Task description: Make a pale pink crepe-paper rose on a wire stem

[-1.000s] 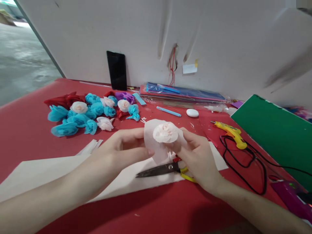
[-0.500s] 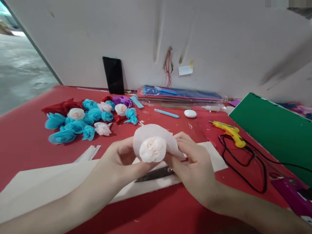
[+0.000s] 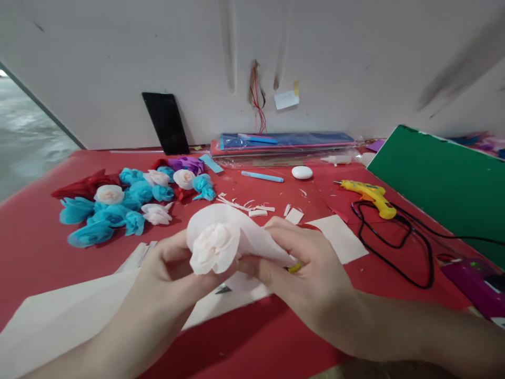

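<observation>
Your left hand [image 3: 169,279] grasps the pale-pink round paper rose [image 3: 214,247], bloom facing you | your right hand [image 3: 319,273] pinches its loose pale paper strip [image 3: 258,239], stretching rightward

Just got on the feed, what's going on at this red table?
A person holds a pale paper flower between both hands: the left hand grips it at the bloom, and the right hand holds the loose end of its paper strip. Beneath them lie a white sheet and scissors, mostly hidden. Blue, red, purple and pale flowers sit in a cluster to the left; a yellow glue gun lies to the right.
</observation>
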`<state>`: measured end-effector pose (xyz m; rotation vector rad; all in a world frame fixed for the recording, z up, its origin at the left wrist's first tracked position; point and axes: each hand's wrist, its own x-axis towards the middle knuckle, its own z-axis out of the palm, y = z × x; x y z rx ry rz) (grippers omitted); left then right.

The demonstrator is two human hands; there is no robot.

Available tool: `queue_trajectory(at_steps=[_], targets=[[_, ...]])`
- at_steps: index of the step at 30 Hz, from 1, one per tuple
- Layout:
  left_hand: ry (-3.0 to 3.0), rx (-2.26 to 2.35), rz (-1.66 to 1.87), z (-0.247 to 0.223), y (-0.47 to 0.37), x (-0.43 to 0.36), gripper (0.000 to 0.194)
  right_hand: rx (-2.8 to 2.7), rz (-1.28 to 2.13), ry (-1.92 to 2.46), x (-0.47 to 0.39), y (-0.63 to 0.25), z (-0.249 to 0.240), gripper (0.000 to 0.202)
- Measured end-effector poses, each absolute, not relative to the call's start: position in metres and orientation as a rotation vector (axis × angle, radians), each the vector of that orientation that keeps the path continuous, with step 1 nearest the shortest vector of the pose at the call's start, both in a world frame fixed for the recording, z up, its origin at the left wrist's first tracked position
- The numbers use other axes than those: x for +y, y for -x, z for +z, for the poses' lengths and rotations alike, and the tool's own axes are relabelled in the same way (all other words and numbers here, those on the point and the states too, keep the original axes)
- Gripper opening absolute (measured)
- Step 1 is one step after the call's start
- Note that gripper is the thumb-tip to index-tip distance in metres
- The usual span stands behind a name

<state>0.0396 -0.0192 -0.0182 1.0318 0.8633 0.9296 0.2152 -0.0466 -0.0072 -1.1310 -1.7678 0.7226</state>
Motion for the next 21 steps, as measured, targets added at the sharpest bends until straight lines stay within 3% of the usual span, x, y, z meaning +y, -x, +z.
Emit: queue_trajectory(at_steps=[5,13,21], targets=[[-0.975,0.9,0.934,-0.017,-0.043,-0.022,0.015,-1.776,0.602,1.103,-0.047,-0.213,-0.01,0.024],[-1.012,0.921,0.992,-0.019,-0.045,-0.023,0.016,-1.92,0.029,0.98,-0.047,-0.213,-0.018,0.025],[-1.023,0.9,1.049,-0.025,-0.04,-0.027,0.016,-1.984,-0.079,0.975,-0.047,-0.213,-0.019,0.025]])
